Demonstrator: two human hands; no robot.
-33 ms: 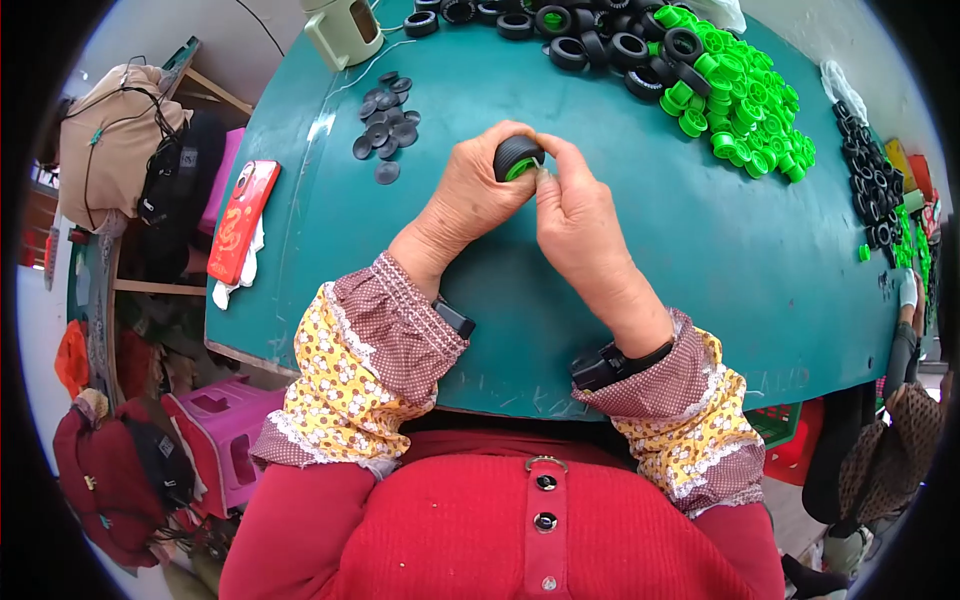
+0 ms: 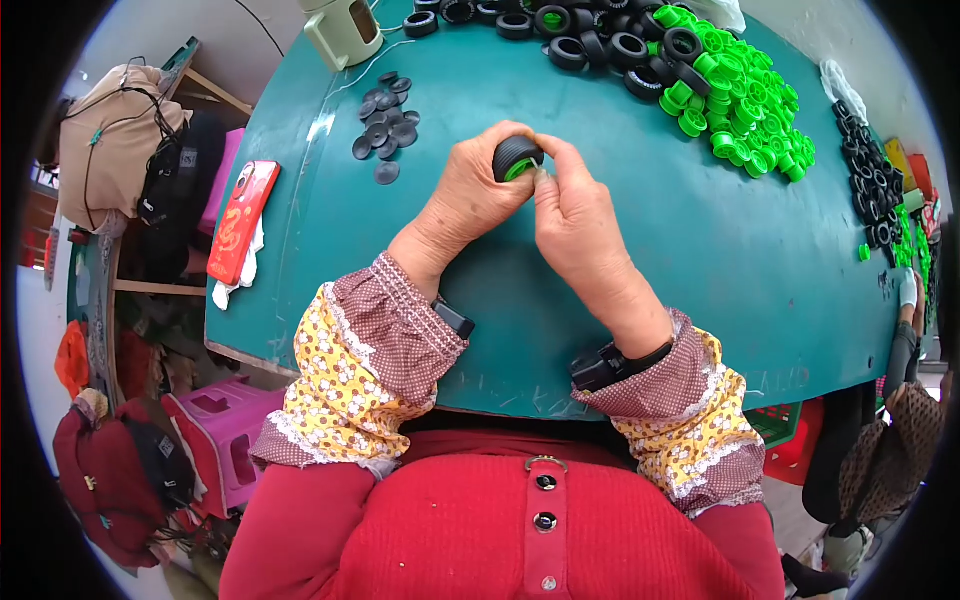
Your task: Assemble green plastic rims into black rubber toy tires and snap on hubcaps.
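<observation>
Above the middle of the table, a small toy wheel [image 2: 517, 158] is held between both hands, a black ribbed tire with a bright green hub inside it. My left hand [image 2: 478, 172] wraps its fingers round the tire from the left. From the right, my right hand [image 2: 580, 210] grips it too, the forefinger along the top and the thumb pressed at the green hub. The wheel's far side is hidden by my fingers. Left of the hands, several small black discs [image 2: 377, 135] lie loose on the green table [image 2: 640, 290].
A heap of black tires [image 2: 628, 50] and a pile of green hubs [image 2: 750, 110] fill the back right. A phone in a red case [image 2: 243, 222] rests at the left, a beige mug [image 2: 343, 32] at the back left. Another person's gloved hand [image 2: 908, 288] is at the right edge.
</observation>
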